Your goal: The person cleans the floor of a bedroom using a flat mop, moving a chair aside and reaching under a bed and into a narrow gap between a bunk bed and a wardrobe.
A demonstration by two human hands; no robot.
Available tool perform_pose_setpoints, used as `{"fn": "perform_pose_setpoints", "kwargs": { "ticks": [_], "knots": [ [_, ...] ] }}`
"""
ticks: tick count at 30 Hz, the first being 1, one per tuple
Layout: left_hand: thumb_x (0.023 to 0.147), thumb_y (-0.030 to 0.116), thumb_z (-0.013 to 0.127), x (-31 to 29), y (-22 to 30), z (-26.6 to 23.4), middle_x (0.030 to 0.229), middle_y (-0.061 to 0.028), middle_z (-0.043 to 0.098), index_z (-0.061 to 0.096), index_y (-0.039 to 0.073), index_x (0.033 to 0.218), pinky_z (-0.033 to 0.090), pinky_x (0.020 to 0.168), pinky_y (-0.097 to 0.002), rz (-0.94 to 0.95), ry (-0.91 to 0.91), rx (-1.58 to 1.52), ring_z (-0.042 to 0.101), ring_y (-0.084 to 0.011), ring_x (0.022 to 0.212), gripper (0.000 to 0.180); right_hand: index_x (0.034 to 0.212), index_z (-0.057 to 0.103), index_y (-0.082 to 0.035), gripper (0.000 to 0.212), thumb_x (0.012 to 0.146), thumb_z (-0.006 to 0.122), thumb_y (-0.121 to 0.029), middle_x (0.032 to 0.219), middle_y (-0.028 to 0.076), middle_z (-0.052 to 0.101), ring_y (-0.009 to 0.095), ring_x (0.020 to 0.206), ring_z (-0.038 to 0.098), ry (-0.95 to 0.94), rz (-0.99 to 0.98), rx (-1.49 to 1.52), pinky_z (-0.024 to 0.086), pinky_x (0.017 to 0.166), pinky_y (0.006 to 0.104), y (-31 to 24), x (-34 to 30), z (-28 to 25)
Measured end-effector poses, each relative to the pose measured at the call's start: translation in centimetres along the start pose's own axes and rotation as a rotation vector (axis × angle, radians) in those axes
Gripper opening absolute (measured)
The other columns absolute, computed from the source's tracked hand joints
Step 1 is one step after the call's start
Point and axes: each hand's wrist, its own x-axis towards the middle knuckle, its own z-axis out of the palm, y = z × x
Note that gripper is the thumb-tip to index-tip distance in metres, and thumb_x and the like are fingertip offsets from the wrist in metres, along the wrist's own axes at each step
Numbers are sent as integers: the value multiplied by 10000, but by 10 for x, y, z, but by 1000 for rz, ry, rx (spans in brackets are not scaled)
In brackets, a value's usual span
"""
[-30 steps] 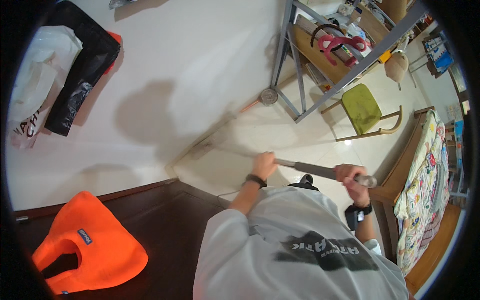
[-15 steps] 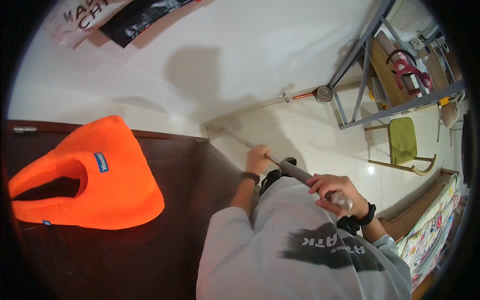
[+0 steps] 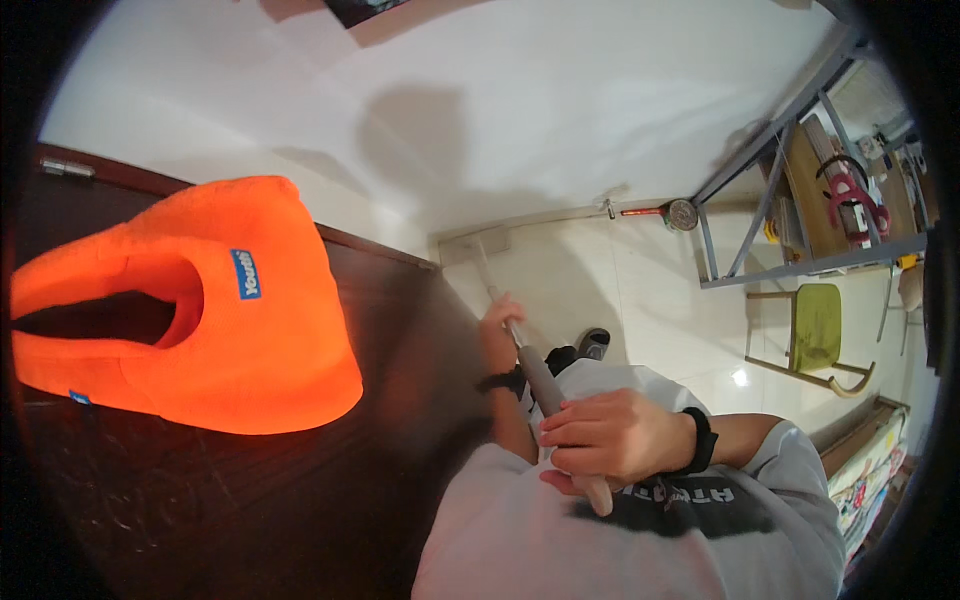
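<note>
A long-handled mop (image 3: pixel 541 380) with a grey sleeve on its pole slants from my body to the floor corner by the door. Its far end (image 3: pixel 490 246) is pale and faint against the tiles; it looks like a flat head. Lower on the pole, my left hand (image 3: pixel 501 335) is closed round the thin metal shaft. My right hand (image 3: pixel 622 437) grips the top of the handle in front of my shirt, its fingers wrapped over the pole. The pale butt end (image 3: pixel 598 496) pokes out below that hand.
An orange bag (image 3: pixel 270 330) hangs on the dark door (image 3: pixel 230 500) at left. A round-headed object with a red handle (image 3: pixel 680 214) lies by the wall. Grey metal shelving (image 3: pixel 800 270), a green chair (image 3: pixel 818 325) and a bed edge (image 3: pixel 870 490) stand at right. My shoe (image 3: pixel 594 344) shows on the floor.
My right hand has moved left and toward my body with the handle's top end, so the pole stands steeper in view. The view has shifted, and one shoe shows more.
</note>
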Motion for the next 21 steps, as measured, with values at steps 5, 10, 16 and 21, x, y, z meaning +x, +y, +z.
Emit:
{"fn": "perform_pose_setpoints", "kwargs": {
  "ticks": [5,10,16,21],
  "knots": [
    [796,13,484,4,-1,-12,793,-117,640,536,11,651,409,1004,-377,-25,-131,-143,629,-285,966,155,786,603,-65,210,761,751,-212,897,77,654,226,851,669,65,-97,-97,576,705,327,-2,15,15],
    [823,74,454,-12,-92,-26,794,-132,638,521,15,633,403,1011,-370,-69,-100,-187,625,-285,959,210,840,614,-61,213,757,750,-202,913,67,648,211,851,661,-16,-174,-3,552,616,306,12,42,35],
    [922,54,502,9,-99,-28,821,-112,670,672,-10,841,490,897,-327,-80,-29,-368,635,-207,732,199,748,555,-109,192,771,715,-214,752,56,570,276,660,570,-49,-179,300,473,571,378,44,64,67],
    [852,90,622,-13,-119,-14,942,-147,675,671,42,887,484,917,-346,-207,122,-343,646,-240,840,76,692,516,-139,310,703,705,-384,630,31,512,282,636,540,-165,-182,360,417,538,390,35,57,93]
  ]
}}
